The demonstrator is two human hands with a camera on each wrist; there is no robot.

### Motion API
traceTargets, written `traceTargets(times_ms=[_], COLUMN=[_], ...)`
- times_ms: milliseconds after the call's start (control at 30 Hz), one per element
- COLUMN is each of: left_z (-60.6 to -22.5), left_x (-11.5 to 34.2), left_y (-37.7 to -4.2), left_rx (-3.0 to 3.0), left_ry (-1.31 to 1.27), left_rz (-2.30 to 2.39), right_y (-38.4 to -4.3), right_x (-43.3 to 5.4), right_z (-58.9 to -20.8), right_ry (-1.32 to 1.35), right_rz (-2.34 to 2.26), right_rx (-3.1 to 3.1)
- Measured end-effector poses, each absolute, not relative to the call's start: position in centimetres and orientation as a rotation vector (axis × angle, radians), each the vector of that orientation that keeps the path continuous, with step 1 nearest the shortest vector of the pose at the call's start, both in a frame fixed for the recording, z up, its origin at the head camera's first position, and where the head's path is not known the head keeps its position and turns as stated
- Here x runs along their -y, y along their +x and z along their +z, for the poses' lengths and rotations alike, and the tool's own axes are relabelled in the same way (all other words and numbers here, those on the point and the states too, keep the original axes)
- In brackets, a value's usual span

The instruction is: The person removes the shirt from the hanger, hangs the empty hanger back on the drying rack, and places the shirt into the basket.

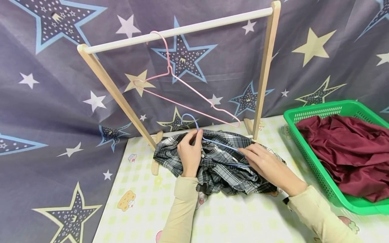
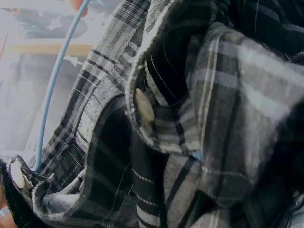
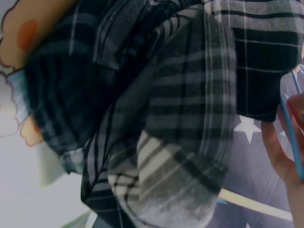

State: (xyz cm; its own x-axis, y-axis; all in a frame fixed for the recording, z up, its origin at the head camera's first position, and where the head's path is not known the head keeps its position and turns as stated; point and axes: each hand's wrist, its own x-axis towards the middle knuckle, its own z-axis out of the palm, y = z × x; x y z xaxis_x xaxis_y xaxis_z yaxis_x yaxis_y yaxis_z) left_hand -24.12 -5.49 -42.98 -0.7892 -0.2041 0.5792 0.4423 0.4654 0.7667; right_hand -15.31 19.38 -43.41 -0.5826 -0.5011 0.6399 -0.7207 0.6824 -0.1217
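Note:
A grey and black plaid shirt (image 1: 225,179) lies bunched on the table with a blue clothes hanger (image 1: 220,144) partly inside it. My left hand (image 1: 190,153) pinches the hanger just below its hook, by the shirt's buttoned edge. Farther right, my right hand (image 1: 268,165) grips the sloping arm of the hanger, fingertips on the wire and the shirt beneath. The left wrist view shows the hanger wire (image 2: 51,95) beside the folded plaid cloth (image 2: 109,95) and a pale button (image 2: 145,104). Folds of the shirt (image 3: 190,90) fill most of the right wrist view.
Behind the shirt stands a wooden rack with a white rail (image 1: 209,26); a pink hanger (image 1: 188,86) hangs from it. At the right, a green basket (image 1: 316,168) holds dark red cloth (image 1: 352,152). A star-patterned curtain (image 1: 60,118) covers the back.

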Motion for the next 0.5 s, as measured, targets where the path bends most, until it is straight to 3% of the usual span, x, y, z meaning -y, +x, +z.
traceTargets(times_ms=[500], left_z=[-44.8], left_x=[6.4], left_y=[-24.9], left_rx=[2.197], left_ry=[-0.335], left_rz=[-1.338], right_y=[-14.2], right_x=[-23.7], right_z=[-42.0], right_ry=[0.866], right_rz=[0.48], right_rx=[2.251])
